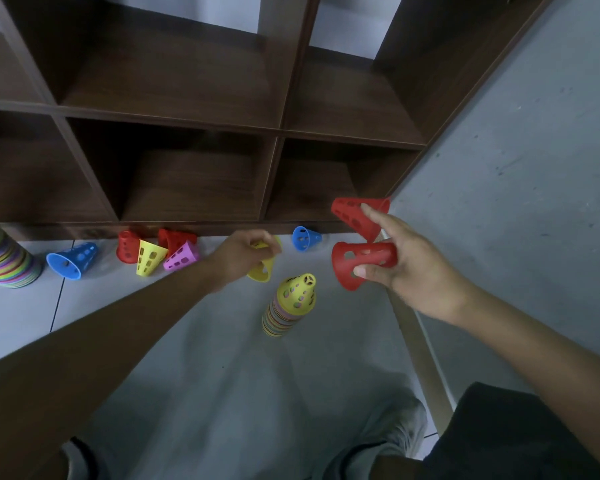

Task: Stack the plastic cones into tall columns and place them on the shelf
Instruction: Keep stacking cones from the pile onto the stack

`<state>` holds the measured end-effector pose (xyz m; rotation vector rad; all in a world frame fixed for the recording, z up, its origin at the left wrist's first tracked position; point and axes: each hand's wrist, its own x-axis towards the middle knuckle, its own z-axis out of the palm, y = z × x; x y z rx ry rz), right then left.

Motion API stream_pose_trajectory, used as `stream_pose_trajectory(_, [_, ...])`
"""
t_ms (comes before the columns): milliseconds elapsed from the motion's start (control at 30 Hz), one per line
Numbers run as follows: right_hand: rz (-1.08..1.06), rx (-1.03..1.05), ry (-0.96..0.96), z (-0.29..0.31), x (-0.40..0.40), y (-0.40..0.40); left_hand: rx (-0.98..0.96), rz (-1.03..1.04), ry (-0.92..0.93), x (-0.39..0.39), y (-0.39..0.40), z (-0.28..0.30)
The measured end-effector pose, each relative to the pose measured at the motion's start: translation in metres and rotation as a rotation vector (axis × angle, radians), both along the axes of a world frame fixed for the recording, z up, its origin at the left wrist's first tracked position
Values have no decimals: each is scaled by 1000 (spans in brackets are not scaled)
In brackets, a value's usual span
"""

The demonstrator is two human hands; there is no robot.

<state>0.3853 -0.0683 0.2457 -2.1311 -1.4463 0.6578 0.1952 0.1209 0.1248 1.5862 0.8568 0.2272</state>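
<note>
My right hand (406, 261) holds two red cones, an upper red cone (355, 214) and a lower red cone (357, 261), at the right in front of the shelf. My left hand (245, 252) grips a yellow cone (262, 270) low over the floor. Just below it stands a short multicoloured stack (288, 306) topped by a yellow cone. Loose cones lie along the shelf's foot: a blue cone (73, 259), red cones (127, 245), a yellow cone (148, 258), a pink cone (182, 258) and another blue cone (303, 238).
The dark wooden shelf (174, 124) has open compartments ahead. A taller multicoloured stack (4, 258) stands at the far left on the floor. A grey wall (520, 150) runs along the right. My legs fill the lower frame.
</note>
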Motion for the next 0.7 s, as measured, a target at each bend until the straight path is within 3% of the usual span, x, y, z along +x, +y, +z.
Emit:
stream_pose_trajectory(133, [34,-8,-85,-13,-18,10,-135,133,-136,0,5,8])
stream_pose_trajectory(333, [47,-46,-40,-26,-40,18,-430,290,-321,-2,9,20])
stream_pose_trajectory(600, [-197,73,403,-36,-37,22,-635,366,-457,10,5,34])
stream_pose_trajectory(700, [-390,215,426,-37,-29,25,-698,370,-536,15,2,37])
